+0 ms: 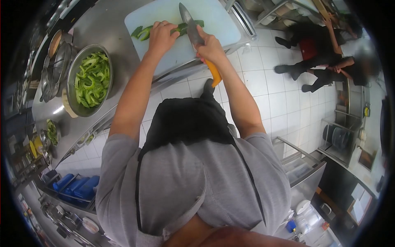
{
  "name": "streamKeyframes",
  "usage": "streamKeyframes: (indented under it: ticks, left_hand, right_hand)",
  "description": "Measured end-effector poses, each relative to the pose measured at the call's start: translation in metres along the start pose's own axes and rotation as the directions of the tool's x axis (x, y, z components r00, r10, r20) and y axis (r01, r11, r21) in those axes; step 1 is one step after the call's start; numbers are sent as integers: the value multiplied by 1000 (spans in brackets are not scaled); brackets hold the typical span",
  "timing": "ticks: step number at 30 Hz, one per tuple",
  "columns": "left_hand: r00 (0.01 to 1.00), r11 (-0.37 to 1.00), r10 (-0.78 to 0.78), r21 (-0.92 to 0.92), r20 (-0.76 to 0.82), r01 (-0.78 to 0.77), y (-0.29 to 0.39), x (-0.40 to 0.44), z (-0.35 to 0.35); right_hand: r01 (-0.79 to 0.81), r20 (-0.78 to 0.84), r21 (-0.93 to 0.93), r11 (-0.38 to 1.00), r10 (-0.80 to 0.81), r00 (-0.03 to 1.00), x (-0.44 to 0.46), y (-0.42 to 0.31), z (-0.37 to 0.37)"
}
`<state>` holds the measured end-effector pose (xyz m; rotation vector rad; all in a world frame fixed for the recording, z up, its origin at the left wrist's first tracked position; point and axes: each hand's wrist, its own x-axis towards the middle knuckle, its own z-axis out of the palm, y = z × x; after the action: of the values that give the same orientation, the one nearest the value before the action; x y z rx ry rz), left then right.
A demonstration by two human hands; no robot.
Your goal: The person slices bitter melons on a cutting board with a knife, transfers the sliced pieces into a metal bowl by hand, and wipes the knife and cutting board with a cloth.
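Observation:
My right hand (210, 48) is closed around a kitchen knife (188, 19) with a yellow-orange handle. Its broad blade lies across a long strip of dark green vegetable (199, 24) on the white cutting board (222, 31). To the left of the blade, my left hand (162, 38) presses its bent fingers down on the same vegetable. Several curved green pieces (144, 33) lie at the left side of that hand. The vegetable looks like bitter gourd, though I cannot be sure. Whether the blade has cut through is not visible.
A large metal bowl (110, 61) of sliced green vegetable (92, 78) stands left on the steel counter (127, 68). Metal strainers and ladles (55, 74) lie beyond it. Two people (317, 47) are on the right over the white tiled floor (267, 78). Blue containers (78, 186) sit low left.

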<state>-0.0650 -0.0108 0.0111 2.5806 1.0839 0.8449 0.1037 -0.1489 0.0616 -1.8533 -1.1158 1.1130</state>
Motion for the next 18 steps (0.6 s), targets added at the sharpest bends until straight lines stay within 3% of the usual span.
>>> streamKeyframes:
  ticks: [10, 18]
  left_hand:
    - [1000, 1000, 7, -2, 13, -7, -4, 3, 1]
    - [996, 991, -48, 125, 73, 39, -15, 7, -3]
  right_hand:
    - [33, 70, 41, 999, -36, 997, -39, 22, 22]
    - [13, 117, -9, 1000, -12, 993, -116, 29, 6]
